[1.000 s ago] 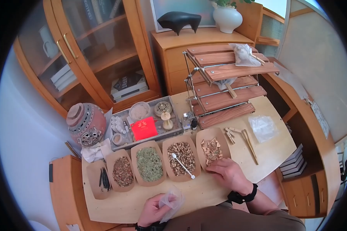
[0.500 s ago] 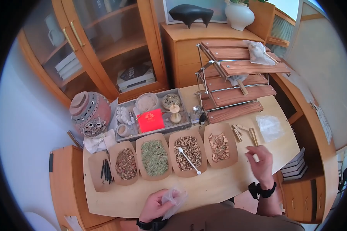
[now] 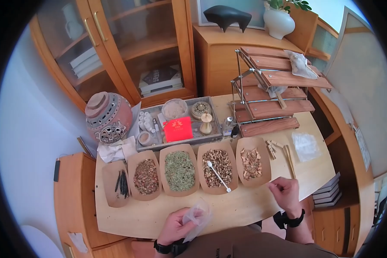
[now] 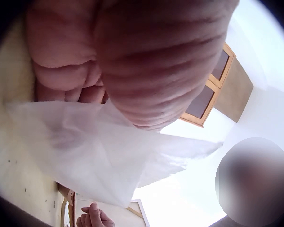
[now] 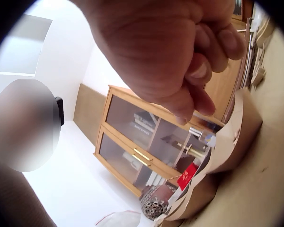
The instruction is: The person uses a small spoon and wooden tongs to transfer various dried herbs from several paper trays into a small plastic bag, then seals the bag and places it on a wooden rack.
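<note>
At the table's front edge my left hand [image 3: 175,225] grips a thin translucent white bag [image 3: 200,216] between thumb and fingers. In the left wrist view the bag [image 4: 99,151] hangs loose and crumpled below the thumb. My right hand [image 3: 286,195] hovers in front of the rightmost paper tray [image 3: 266,165], which has wood-like chips [image 3: 250,163] in it. Its fingers are curled and the thumb meets the index finger; no object shows between them in the right wrist view. The neighbouring tray holds brown chopped pieces [image 3: 223,161] with a white scoop [image 3: 219,177] lying across.
Further left are trays of dried green herb [image 3: 179,172], reddish-brown bits [image 3: 146,177] and dark pods [image 3: 124,184]. Brass tweezers [image 3: 289,161], wooden pegs [image 3: 271,150] and a clear bag [image 3: 305,146] lie right. Behind stand a grey tray [image 3: 176,145] and a slatted rack [image 3: 273,127].
My right hand has left the rightmost tray, moved right towards the tweezers, then come slightly back and lower with fingers more curled. The left hand still holds the bag. The head view has shifted.
</note>
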Action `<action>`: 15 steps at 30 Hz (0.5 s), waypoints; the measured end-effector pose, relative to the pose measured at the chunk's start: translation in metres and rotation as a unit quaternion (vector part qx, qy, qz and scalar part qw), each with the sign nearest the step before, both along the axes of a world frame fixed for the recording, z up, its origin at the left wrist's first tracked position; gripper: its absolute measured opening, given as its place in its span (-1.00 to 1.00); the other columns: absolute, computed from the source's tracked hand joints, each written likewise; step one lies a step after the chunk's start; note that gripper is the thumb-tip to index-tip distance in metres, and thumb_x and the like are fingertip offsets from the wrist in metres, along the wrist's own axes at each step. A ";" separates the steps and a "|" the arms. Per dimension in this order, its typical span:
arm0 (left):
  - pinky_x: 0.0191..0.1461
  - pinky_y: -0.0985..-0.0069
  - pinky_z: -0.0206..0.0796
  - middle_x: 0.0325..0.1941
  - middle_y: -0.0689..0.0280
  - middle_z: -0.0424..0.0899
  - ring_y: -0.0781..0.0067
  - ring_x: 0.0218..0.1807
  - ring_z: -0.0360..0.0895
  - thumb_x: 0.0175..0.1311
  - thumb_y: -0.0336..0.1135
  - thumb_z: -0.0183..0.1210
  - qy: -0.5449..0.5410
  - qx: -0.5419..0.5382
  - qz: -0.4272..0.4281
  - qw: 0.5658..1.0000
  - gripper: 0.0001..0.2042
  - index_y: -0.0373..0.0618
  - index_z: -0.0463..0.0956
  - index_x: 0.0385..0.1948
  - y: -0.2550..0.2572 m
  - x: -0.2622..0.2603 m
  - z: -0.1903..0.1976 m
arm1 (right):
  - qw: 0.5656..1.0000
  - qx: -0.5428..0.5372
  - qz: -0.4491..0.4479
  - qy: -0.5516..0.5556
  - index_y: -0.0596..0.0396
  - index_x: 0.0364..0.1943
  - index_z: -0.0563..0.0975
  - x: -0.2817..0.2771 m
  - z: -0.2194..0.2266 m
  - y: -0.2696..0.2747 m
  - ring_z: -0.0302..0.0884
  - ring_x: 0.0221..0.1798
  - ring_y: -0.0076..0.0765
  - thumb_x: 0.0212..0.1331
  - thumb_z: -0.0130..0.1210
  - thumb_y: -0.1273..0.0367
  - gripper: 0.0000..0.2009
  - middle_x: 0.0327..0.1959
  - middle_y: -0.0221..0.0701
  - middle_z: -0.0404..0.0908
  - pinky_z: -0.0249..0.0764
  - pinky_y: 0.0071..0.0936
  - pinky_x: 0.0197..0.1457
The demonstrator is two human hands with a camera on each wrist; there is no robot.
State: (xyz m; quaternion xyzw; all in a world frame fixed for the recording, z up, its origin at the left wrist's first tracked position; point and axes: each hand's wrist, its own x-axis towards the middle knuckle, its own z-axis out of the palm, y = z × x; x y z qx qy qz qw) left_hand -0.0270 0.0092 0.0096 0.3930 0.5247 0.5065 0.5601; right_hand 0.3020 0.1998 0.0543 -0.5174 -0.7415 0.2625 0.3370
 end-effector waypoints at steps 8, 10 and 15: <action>0.20 0.49 0.53 0.10 0.29 0.78 0.57 0.07 0.67 0.47 -0.40 0.32 0.000 -0.016 -0.009 1.000 -0.70 -0.26 0.65 0.17 -0.002 -0.004 -0.009 | 0.949 0.131 0.280 -0.061 -0.01 -0.08 0.77 -0.073 0.021 -0.004 0.60 -0.17 -0.13 -0.01 0.48 0.46 -0.67 -0.26 -0.38 0.61 0.60 -0.24 -0.14; 0.20 0.49 0.53 0.09 0.29 0.78 0.58 0.07 0.67 0.49 -0.40 0.31 -0.011 -0.006 -0.005 1.000 -0.69 -0.26 0.64 0.19 -0.001 -0.001 -0.006 | 0.942 0.116 0.301 -0.087 -0.03 0.01 0.76 -0.082 0.025 -0.004 0.56 -0.06 -0.13 -0.06 0.48 0.45 -0.57 -0.17 -0.39 0.58 0.58 -0.22 0.01; 0.19 0.51 0.53 0.07 0.30 0.77 0.59 0.08 0.66 0.51 -0.42 0.28 -0.002 -0.001 -0.011 1.000 -0.68 -0.26 0.61 0.23 0.000 -0.001 -0.002 | 0.909 0.160 0.354 -0.150 -0.06 -0.03 0.78 -0.093 0.017 0.003 0.54 -0.08 -0.15 -0.07 0.43 0.47 -0.60 -0.18 -0.42 0.62 0.54 -0.25 0.10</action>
